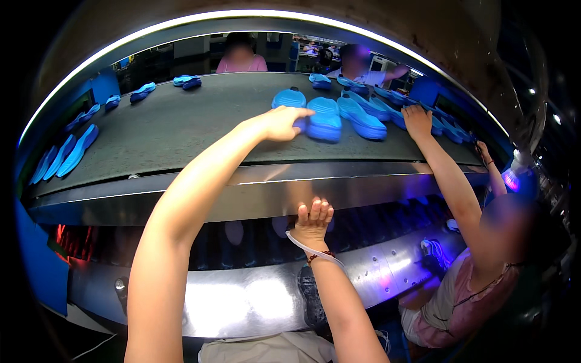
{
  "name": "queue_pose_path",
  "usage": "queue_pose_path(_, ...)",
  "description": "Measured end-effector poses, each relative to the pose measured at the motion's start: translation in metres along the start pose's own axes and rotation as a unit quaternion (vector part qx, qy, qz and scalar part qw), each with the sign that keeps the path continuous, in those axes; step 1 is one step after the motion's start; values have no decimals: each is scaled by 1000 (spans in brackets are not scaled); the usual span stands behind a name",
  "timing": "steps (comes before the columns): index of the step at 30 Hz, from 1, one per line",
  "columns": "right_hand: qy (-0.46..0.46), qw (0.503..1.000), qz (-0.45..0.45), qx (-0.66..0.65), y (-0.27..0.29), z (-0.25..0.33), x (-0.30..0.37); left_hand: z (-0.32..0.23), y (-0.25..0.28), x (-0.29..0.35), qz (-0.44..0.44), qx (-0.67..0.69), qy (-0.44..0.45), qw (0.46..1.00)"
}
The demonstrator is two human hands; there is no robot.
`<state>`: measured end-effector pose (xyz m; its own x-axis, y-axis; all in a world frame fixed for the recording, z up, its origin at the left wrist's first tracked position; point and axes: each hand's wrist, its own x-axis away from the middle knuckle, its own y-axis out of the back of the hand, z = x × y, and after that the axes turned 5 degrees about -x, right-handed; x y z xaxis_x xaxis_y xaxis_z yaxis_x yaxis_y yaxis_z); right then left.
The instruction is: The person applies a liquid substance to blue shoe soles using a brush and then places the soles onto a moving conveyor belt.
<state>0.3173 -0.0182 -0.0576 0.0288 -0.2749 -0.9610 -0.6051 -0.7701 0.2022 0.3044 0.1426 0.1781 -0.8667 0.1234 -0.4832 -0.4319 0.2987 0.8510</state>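
Observation:
My left hand (282,124) reaches over the grey conveyor belt (200,127), its index finger stretched out against the left edge of a blue shoe sole (324,121). That sole looks slightly smeared by motion; the hand's other fingers are partly hidden. Another blue sole (288,98) lies just beyond this hand, and a longer one (366,121) sits to the right. Lower down, my right hand (313,222) has its fingers pointing up at the lower edge of the metal side panel (260,190), holding nothing. A white cord and a beaded bracelet circle my right wrist.
Several blue soles (63,154) rest at the belt's left end. Under the panel is a dark opening with a polished metal ledge (242,302); a black sole (311,296) lies on it. A co-worker's arm (448,169) reaches in at right; two people sit beyond the belt.

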Motion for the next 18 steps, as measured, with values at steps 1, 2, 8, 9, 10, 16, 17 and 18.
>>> queue_pose_path(1,-12,1000,13,-6,6,4,-1,-5,7,9,3,-1,3,1000)
queue_pose_path(2,-24,999,26,-12,12,7,-1,-8,16,18,24,-62,56,996)
queue_pose_path(8,-16,996,87,1,37,13,-19,-36,59,107,-24,-106,101,989)
queue_pose_path(9,-58,986,135,-72,53,9,-22,-39,64,129,-83,-76,106,988)
queue_pose_path(10,-102,964,187,-160,75,28,-33,-29,61,179,-269,127,37,954)
queue_pose_path(16,-450,732,315,-404,142,43,-20,-78,35,271,-402,612,240,637)
queue_pose_path(17,-511,672,323,-428,151,42,-9,-76,26,289,-286,666,262,637)
queue_pose_path(18,-570,606,327,-448,161,39,2,-69,13,310,-164,710,279,626)
